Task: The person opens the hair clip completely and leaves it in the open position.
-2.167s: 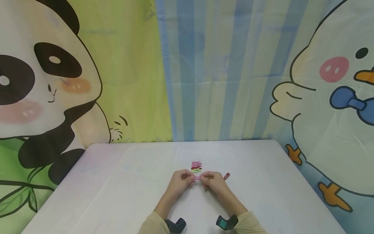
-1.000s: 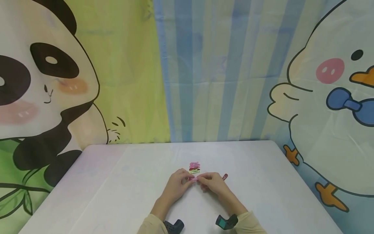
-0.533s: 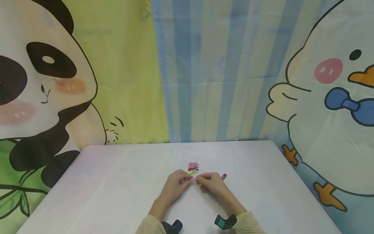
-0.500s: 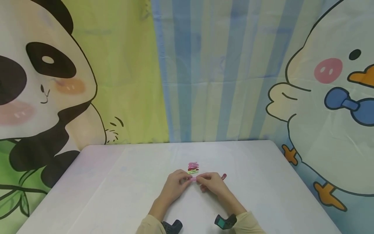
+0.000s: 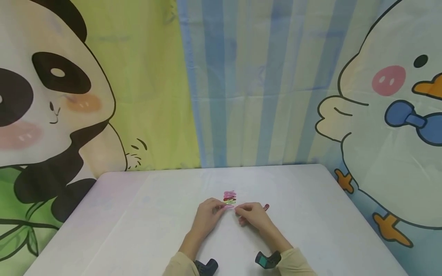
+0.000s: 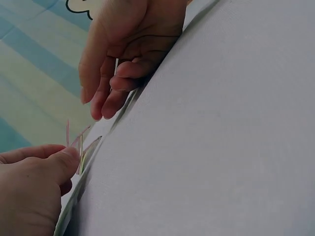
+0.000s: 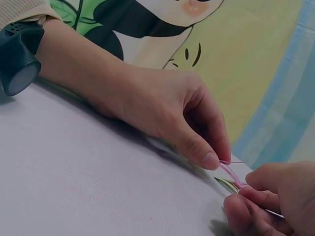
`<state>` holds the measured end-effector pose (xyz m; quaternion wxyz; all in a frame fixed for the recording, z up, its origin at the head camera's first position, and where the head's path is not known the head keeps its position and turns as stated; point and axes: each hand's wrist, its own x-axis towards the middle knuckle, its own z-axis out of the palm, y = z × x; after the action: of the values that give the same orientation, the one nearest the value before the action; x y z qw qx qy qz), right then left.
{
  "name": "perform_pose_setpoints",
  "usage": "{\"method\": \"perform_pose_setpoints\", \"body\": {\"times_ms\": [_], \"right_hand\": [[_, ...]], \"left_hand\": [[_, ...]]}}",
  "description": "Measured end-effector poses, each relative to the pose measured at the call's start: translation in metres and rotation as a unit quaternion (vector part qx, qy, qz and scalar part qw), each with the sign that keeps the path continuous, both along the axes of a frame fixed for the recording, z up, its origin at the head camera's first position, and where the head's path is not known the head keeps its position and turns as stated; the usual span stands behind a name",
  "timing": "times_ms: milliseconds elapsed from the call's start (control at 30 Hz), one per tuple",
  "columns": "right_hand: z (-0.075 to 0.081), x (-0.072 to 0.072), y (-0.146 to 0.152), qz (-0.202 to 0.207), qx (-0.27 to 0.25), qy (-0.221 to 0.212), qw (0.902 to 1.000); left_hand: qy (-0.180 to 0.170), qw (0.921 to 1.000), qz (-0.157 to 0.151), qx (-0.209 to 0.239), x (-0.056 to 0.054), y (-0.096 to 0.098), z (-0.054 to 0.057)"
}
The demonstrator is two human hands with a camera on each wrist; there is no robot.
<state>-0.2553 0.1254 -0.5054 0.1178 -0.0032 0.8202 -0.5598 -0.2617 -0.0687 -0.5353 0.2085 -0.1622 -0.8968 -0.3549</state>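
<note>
The left hand (image 5: 208, 212) pinches a thin pink loop (image 5: 229, 206), which looks like a rubber band, between thumb and fingertips. In the left wrist view, thin pink strands (image 6: 68, 129) stick out from that pinch. The right hand (image 5: 253, 214) is bent with its fingertips close to the loop's right end. From the left wrist, the right hand (image 6: 130, 64) shows loosely bent fingers, apart from the strands. In the right wrist view, the pink loop (image 7: 229, 170) runs from the left fingertips towards the right hand (image 7: 285, 196), whose fingers overlap its end.
Just beyond the hands, a short row of pink, red and yellow-green loops (image 5: 229, 196) lies on the white table (image 5: 165, 191). A dark red narrow thing (image 5: 266, 207) shows behind the right hand. A patterned curtain (image 5: 241, 96) hangs behind the table.
Both hands were at the pink loop before. Now the right fingertips are apart from it, and the left hand has carried it slightly farther away, close to the row.
</note>
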Motion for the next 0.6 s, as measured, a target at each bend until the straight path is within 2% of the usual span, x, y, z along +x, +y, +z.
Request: {"method": "perform_pose_setpoints", "body": {"times_ms": [133, 300, 600], "right_hand": [[-0.0020, -0.0015, -0.0001, -0.006, 0.012, 0.005, 0.9999], [-0.0024, -0.0019, -0.0018, -0.011, 0.011, 0.014, 0.9998], [-0.0018, -0.0011, -0.0035, -0.014, 0.016, 0.025, 0.9995]], "left_hand": [[-0.025, 0.9996, 0.010, -0.002, 0.0000, 0.0021, 0.0021], [-0.038, 0.9991, 0.014, -0.012, -0.0014, 0.0031, 0.0035], [-0.029, 0.9993, 0.009, -0.021, -0.0079, 0.0043, 0.0005]]}}
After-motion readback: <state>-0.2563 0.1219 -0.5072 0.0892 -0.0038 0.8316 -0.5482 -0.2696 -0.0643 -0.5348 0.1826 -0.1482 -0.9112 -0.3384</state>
